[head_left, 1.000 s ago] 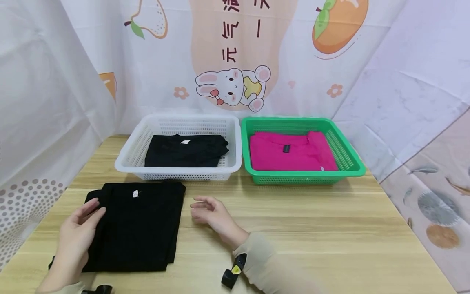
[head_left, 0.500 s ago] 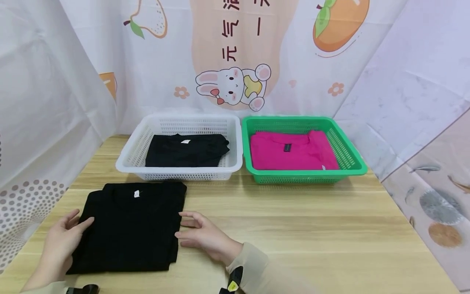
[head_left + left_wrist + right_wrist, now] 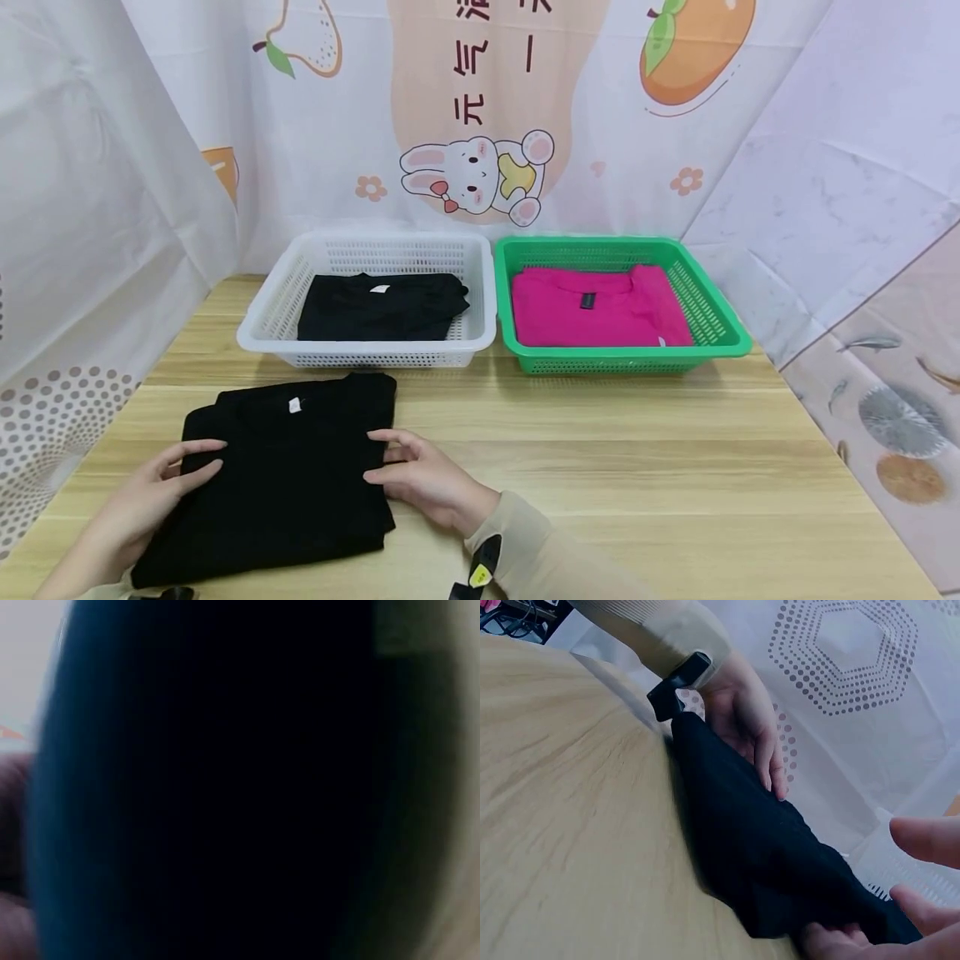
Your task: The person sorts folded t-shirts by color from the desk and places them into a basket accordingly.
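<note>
A folded black shirt (image 3: 292, 483) with a white neck label lies on the table at the front left, slightly slanted in the head view. My left hand (image 3: 161, 487) holds its left side, with the index finger and thumb over the cloth. At the right side, my right hand (image 3: 427, 479) grips the edge, index finger and thumb on top. Some fingers (image 3: 832, 941) of that hand go in under the cloth in the right wrist view, where the shirt's near edge bulges up. A dark blur fills most of the left wrist view and hides the left hand's work.
Behind the shirt stands a white basket (image 3: 365, 346) with another folded black shirt (image 3: 382, 308) in it. Touching it on the right is a green basket (image 3: 630, 353) holding a folded pink shirt (image 3: 600, 310). Printed curtains (image 3: 322, 150) hang behind and at both sides.
Both hands have come to the shirt's sides, the right hand moving left onto its edge. The shirt has shifted right and turned slightly, its front left corner nearer me.
</note>
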`<state>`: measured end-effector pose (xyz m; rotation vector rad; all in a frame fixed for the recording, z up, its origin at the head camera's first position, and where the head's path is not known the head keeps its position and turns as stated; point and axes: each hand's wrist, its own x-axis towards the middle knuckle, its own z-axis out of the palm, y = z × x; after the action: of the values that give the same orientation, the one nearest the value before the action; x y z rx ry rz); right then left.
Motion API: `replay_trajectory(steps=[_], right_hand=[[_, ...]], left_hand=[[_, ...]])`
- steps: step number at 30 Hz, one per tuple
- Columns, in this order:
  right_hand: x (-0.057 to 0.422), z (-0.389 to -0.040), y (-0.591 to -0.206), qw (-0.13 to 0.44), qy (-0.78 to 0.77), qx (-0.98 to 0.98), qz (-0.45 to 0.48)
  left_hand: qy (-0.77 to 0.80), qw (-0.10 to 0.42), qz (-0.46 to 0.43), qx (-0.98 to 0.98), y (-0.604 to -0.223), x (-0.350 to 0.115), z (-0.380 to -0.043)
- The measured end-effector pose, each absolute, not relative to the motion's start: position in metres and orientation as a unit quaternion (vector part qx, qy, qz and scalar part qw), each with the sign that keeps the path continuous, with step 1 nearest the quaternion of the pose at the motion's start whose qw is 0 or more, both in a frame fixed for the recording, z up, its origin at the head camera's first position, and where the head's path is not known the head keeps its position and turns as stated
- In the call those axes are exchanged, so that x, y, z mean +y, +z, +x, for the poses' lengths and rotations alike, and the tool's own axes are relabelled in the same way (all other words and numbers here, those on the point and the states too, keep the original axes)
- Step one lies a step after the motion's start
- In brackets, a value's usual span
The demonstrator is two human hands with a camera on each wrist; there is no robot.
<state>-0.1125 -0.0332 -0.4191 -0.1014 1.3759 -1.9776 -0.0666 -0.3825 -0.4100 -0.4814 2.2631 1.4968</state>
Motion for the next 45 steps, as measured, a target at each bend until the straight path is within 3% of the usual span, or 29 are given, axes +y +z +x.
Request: replay_trajectory(steps=[7, 12, 18, 23, 30, 36, 45], right_hand=[[-0.031, -0.118, -0.424, 0.383, -0.75, 0.536, -0.069], [-0.031, -0.115, -0.423, 0.387, -0.734, 0.551, -0.092], [-0.029, -0.11, -0.407, 0.336, -0.664, 0.648, -0.164], [-0.022, -0.103, -0.386, 0.279, -0.588, 0.716, -0.251], [-0.008, -0.101, -0.352, 0.259, -0.603, 0.703, -0.273], [0.008, -0.118, -0.336, 0.22, -0.608, 0.709, -0.28], [0.021, -0.158, -0.315, 0.17, -0.616, 0.721, -0.27]], left_hand=[[0.562, 0.231, -0.128, 0.784, -0.413, -0.372, -0.064], [0.528, 0.203, -0.117, 0.816, -0.413, -0.365, -0.062], [0.439, 0.175, -0.062, 0.879, -0.405, -0.364, -0.056], [0.403, 0.135, -0.028, 0.905, -0.396, -0.364, -0.048], [0.386, 0.06, -0.018, 0.92, -0.364, -0.356, -0.046], [0.391, -0.012, 0.008, 0.92, -0.336, -0.34, -0.056], [0.36, -0.067, 0.024, 0.93, -0.298, -0.315, -0.092]])
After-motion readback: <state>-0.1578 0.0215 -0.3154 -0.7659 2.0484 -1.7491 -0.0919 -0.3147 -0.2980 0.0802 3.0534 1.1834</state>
